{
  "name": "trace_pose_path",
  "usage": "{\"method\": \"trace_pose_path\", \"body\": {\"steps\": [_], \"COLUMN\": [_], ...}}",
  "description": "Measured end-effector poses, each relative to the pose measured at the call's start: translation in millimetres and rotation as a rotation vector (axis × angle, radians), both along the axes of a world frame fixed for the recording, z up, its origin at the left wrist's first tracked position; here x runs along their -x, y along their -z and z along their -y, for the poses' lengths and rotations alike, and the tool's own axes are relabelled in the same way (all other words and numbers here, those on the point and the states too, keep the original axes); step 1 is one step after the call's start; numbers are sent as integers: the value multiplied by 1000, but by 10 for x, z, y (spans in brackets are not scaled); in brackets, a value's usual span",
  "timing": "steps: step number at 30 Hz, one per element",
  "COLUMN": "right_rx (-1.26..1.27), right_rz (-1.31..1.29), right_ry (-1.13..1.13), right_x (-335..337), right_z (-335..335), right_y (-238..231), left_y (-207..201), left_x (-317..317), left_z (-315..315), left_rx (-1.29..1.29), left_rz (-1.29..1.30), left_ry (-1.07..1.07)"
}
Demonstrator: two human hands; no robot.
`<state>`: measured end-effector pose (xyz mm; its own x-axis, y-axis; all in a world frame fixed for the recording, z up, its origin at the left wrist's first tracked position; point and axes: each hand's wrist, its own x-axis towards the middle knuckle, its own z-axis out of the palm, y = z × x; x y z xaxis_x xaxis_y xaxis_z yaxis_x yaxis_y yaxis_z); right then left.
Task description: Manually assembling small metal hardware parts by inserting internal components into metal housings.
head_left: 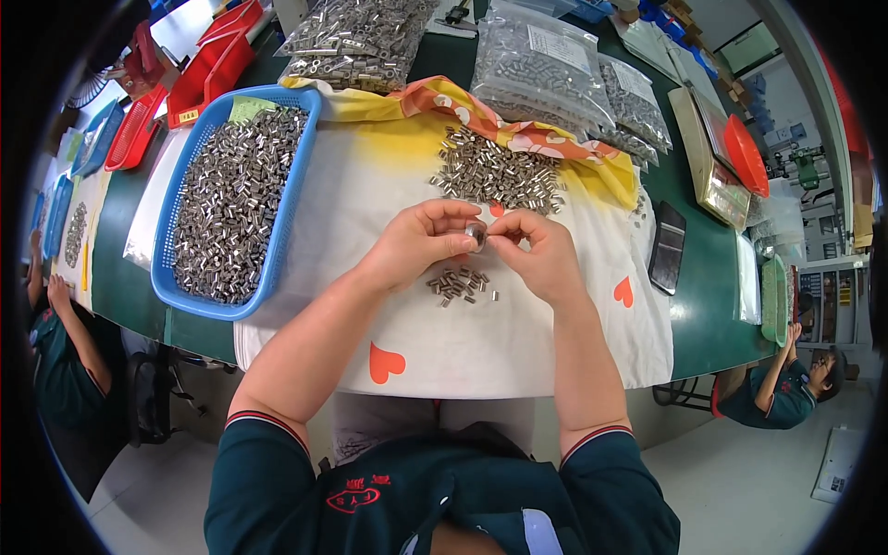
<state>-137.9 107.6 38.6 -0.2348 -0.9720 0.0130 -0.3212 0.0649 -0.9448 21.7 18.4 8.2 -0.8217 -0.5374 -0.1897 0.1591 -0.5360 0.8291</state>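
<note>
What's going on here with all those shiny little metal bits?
A person sits at a table covered with a white cloth. Their left hand pinches a small shiny metal piece, and the fingertips of the right hand are close up against it. A small pile of metal tubes lies just below the hands, and a bigger heap lies beyond them. Off to the left, a blue basket is full of similar bits.
</note>
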Motion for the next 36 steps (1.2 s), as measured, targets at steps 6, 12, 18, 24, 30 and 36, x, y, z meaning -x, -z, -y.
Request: {"method": "trace_pose_path", "body": {"steps": [6, 12, 18, 24, 30, 36], "right_rx": [89, 245, 143, 242, 23, -94], "right_rz": [-174, -547, -300, -478, -246, -180], "right_ry": [-43, -20, 20, 24, -55, 52], "right_x": [-59, -136, -126, -160, -9, 79], "right_z": [-12, -22, -31, -29, -31, -25], "right_y": [-83, -14, -58, -7, -78, -107], "left_y": [-5, 48, 22, 20, 23, -45], "left_x": [-13, 21, 16, 30, 26, 15], "left_z": [12, -11, -10, -27, -5, -26], "left_rx": [58, 269, 97, 94, 131, 220], "left_rz": [87, 183, 102, 109, 121, 201], "left_ry": [6, -51, -54, -97, -27, 10]}}
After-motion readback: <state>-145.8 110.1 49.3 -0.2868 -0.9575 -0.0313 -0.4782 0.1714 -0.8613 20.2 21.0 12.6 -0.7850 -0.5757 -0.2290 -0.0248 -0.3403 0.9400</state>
